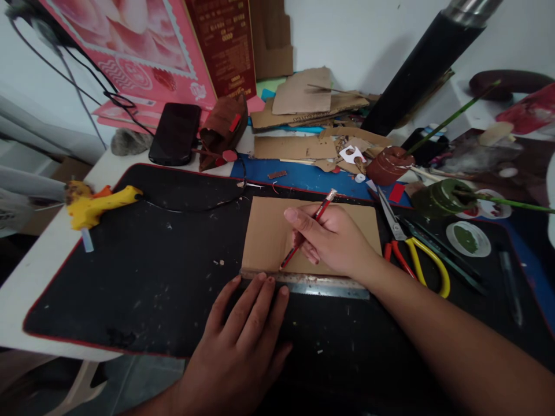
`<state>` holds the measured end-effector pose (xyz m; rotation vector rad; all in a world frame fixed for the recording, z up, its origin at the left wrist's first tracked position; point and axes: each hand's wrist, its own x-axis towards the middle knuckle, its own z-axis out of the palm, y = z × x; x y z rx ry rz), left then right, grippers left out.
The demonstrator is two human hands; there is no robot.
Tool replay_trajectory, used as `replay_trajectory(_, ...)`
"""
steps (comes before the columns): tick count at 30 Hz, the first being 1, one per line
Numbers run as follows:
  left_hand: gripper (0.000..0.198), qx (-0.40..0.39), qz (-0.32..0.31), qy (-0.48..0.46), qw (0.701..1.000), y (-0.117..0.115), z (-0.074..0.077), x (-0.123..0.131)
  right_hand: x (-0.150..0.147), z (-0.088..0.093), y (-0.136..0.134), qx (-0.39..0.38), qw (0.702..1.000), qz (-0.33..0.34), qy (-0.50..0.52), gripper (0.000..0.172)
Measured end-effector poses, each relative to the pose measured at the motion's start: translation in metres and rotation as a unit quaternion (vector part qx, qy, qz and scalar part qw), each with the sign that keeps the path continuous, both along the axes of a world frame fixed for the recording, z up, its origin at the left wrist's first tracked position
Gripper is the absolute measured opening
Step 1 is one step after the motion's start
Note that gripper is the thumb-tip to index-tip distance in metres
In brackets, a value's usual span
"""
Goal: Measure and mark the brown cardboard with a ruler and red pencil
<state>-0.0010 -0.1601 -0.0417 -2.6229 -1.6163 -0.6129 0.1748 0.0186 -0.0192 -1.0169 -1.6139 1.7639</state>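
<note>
A flat rectangular piece of cardboard (269,231) lies on the black desk mat. Along its near edge rests a ruler (329,287), partly covered by my fingers. My left hand (245,341) lies palm down with its fingertips pressing on the ruler's left part, fingers stretched out. A red and black pencil (321,209) is gripped in my right hand (333,237), which rests over the cardboard. The pencil slants, its tip down at the cardboard just above the ruler's edge.
Scissors (394,222) with red and yellow handles lie to the right, beside a small dish (468,238) of green stuff. At the left lies a yellow glue gun (102,205). A black phone (176,133), cardboard scraps (299,147) and a brown pot (390,164) stand behind.
</note>
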Motion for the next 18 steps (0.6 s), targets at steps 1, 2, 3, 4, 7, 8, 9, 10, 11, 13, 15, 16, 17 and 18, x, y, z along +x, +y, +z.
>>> replay_trajectory(1, 0.052, -0.001, 0.000, 0.002, 1.000, -0.0001, 0.0001, 0.0001, 0.0001, 0.0000, -0.0001, -0.001, 1.000, 0.003, 0.001, 0.058)
replay_trajectory(2, 0.052, -0.001, 0.000, 0.002, 1.000, 0.0000, 0.0001, 0.0003, 0.0002, 0.0000, -0.0001, -0.002, 1.000, 0.005, 0.002, 0.058)
replay_trajectory(3, 0.052, 0.000, 0.001, 0.002, 1.000, 0.0001, 0.0001, 0.0005, 0.0003, 0.0001, -0.0001, -0.004, 1.000, 0.009, 0.002, 0.057)
replay_trajectory(4, 0.052, 0.001, 0.002, 0.002, 1.000, 0.0003, 0.0001, 0.0007, 0.0004, 0.0002, -0.0001, -0.006, 1.000, 0.011, 0.002, 0.057)
replay_trajectory(7, 0.052, -0.001, 0.000, 0.001, 1.000, 0.0007, -0.0005, 0.0004, -0.0001, 0.0010, 0.0003, -0.003, 1.000, 0.006, -0.005, 0.058)
replay_trajectory(8, 0.053, -0.002, -0.002, 0.001, 1.000, 0.0006, -0.0008, 0.0000, -0.0004, 0.0013, 0.0004, -0.001, 1.000, 0.002, -0.005, 0.058)
replay_trajectory(9, 0.052, -0.003, -0.003, 0.002, 1.000, 0.0005, -0.0010, -0.0003, -0.0006, 0.0015, 0.0005, 0.001, 1.000, 0.000, -0.005, 0.059)
replay_trajectory(10, 0.052, -0.002, -0.003, 0.003, 1.000, 0.0002, -0.0013, -0.0007, -0.0007, 0.0016, 0.0006, 0.001, 1.000, -0.002, -0.004, 0.059)
replay_trajectory(11, 0.052, -0.001, -0.002, 0.003, 1.000, -0.0001, -0.0014, -0.0009, -0.0008, 0.0015, 0.0007, 0.001, 1.000, 0.000, -0.003, 0.059)
replay_trajectory(13, 0.052, -0.002, -0.001, 0.002, 1.000, -0.0007, -0.0015, -0.0011, -0.0005, 0.0010, 0.0006, -0.004, 1.000, 0.005, -0.003, 0.059)
replay_trajectory(15, 0.052, -0.002, -0.002, 0.002, 1.000, -0.0009, -0.0013, -0.0008, -0.0001, 0.0002, 0.0004, -0.009, 1.000, 0.009, -0.005, 0.059)
replay_trajectory(16, 0.052, -0.002, -0.002, 0.002, 1.000, -0.0009, -0.0012, -0.0006, 0.0001, -0.0001, 0.0003, -0.009, 1.000, 0.010, -0.005, 0.059)
replay_trajectory(17, 0.053, -0.003, -0.003, 0.002, 1.000, -0.0008, -0.0012, -0.0004, 0.0003, -0.0005, 0.0003, -0.008, 1.000, 0.010, -0.004, 0.058)
replay_trajectory(18, 0.053, -0.004, -0.003, 0.003, 1.000, -0.0006, -0.0012, -0.0002, 0.0004, -0.0008, 0.0003, -0.004, 1.000, 0.009, -0.002, 0.058)
